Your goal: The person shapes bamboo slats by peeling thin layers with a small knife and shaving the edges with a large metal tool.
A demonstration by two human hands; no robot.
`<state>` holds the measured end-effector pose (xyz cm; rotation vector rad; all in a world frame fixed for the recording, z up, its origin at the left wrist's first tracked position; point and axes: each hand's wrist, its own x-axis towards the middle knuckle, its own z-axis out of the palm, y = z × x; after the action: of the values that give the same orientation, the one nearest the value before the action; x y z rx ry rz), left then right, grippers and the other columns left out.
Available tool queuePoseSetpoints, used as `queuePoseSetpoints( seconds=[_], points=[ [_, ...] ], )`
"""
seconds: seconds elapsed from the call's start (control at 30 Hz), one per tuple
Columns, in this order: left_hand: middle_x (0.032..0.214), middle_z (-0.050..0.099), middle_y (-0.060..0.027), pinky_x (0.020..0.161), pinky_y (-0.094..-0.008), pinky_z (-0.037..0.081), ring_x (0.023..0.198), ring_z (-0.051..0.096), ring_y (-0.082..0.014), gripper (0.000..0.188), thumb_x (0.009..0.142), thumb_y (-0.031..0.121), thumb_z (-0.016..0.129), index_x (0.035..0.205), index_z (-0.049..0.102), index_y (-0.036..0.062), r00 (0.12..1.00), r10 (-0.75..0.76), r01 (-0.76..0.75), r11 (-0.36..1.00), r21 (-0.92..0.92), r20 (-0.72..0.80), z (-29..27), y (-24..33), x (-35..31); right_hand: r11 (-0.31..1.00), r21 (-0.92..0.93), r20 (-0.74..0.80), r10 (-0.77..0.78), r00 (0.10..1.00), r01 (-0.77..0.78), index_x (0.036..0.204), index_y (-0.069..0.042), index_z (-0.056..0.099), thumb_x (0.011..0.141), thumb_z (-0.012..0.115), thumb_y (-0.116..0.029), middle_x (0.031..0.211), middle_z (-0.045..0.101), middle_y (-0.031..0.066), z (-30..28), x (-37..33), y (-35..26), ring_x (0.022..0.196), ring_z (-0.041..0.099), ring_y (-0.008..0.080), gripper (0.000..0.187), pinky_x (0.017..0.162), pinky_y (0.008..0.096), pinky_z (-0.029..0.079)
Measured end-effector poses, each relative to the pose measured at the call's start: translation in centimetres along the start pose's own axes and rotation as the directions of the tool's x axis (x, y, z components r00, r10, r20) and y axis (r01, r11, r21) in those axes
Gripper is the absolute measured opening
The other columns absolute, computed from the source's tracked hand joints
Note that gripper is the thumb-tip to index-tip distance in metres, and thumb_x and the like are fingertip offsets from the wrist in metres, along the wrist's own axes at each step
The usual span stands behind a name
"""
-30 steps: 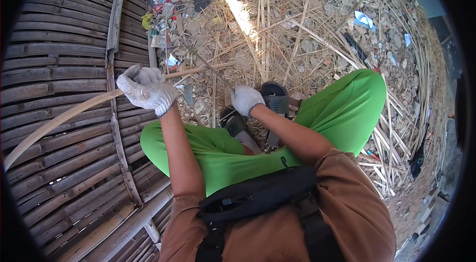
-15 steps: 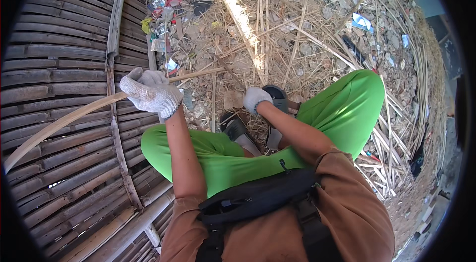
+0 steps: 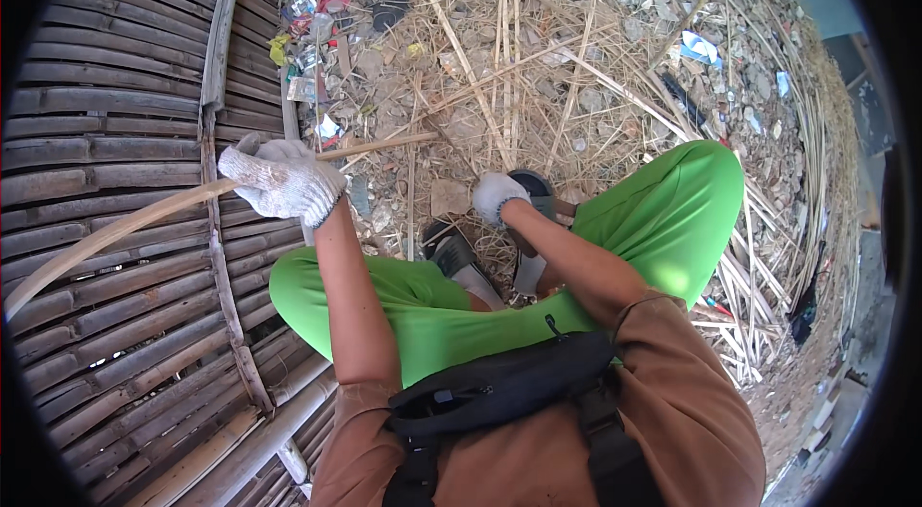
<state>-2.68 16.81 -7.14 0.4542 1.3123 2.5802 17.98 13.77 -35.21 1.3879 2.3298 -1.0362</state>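
My left hand (image 3: 280, 182), in a whitish knit glove, is closed around a long pale bamboo strip (image 3: 125, 230). One part of the strip bends down to the left in front of the slatted bamboo wall; its other end reaches right over the littered ground. Between my feet, my right hand (image 3: 497, 196), also gloved, forms a fist. A thin, dark, blade-like tool (image 3: 459, 152) sticks out from it toward the strip's right end. The tool's handle is hidden in the fist. Whether tool and strip touch, I cannot tell.
The slatted bamboo wall (image 3: 106, 161) stands close on my left. Loose strips (image 3: 509, 46), straw and rubbish cover the ground ahead. A heap of pale bamboo slivers (image 3: 744, 315) lies beside my green-clad right knee (image 3: 691, 209). Dark sandals (image 3: 447, 246) are on my feet.
My left hand has shifted slightly left and down, still gripping the strip. The right fist has hardly moved. The bright sunlit band on the ground ahead has faded.
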Motion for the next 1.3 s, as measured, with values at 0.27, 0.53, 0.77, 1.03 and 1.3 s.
queuePoseSetpoints(
  seconds=[0.27,0.53,0.77,1.03,1.3],
  points=[
    [0.053,0.031,0.0039,0.04,-0.0264,0.021,0.042,0.029,-0.0085,0.039,0.101,0.042,0.06,0.092,0.057,0.0035,0.977,-0.09,0.093,0.996,-0.005,0.192,-2.1,0.2,0.8,0.929,0.339,-0.201,0.225,0.953,-0.148,0.107,0.0,0.077,0.099,0.053,-0.03,0.103,0.076,0.0275,-3.8,-4.8,-8.4,0.098,0.074,0.0434,0.039,0.088,0.0534,0.06],
    [0.054,0.028,0.0055,0.041,-0.0265,0.023,0.043,0.027,-0.0079,0.036,0.104,0.037,0.059,0.089,0.061,0.0052,0.89,-0.102,0.16,0.983,-0.094,0.445,-2.9,0.2,1.2,0.985,0.17,-0.228,0.039,0.973,0.0,0.093,0.0,0.08,0.093,0.061,-0.021,0.097,0.077,0.0254,-5.1,-3.9,-8.8,0.094,0.076,0.0406,0.028,0.085,0.0489,0.062],
    [0.05,0.026,0.0072,0.039,-0.0259,0.024,0.04,0.025,-0.0082,0.039,0.104,0.042,0.061,0.085,0.066,0.0073,0.843,-0.121,0.218,0.968,-0.127,0.524,-4.3,0.0,2.4,1.0,0.001,0.018,0.018,1.0,-0.018,0.098,0.0,0.08,0.09,0.065,-0.021,0.1,0.076,0.0267,2.2,-0.1,0.5,0.097,0.076,0.0406,0.028,0.086,0.048,0.062],
    [0.053,0.028,0.0072,0.041,-0.0267,0.027,0.042,0.025,-0.0083,0.039,0.106,0.042,0.06,0.09,0.066,0.0069,0.734,-0.136,0.284,0.951,-0.119,0.665,-6.3,-0.2,4.1,0.935,0.35,-0.349,0.077,0.934,0.054,0.115,-0.003,0.072,0.102,0.052,-0.032,0.102,0.074,0.0307,-7.9,-5.7,-11.4,0.097,0.074,0.044,0.037,0.087,0.0548,0.059],
    [0.053,0.027,0.0066,0.041,-0.0271,0.026,0.042,0.025,-0.0083,0.036,0.105,0.038,0.061,0.087,0.062,0.0069,0.745,-0.13,0.289,0.947,-0.141,0.654,-4.6,-0.3,2.6,0.975,-0.189,0.085,-0.106,0.991,0.12,0.107,-0.001,0.079,0.096,0.059,-0.026,0.105,0.076,0.0271,1.8,1.3,1.7,0.097,0.075,0.042,0.034,0.089,0.0497,0.061]
  ],
)
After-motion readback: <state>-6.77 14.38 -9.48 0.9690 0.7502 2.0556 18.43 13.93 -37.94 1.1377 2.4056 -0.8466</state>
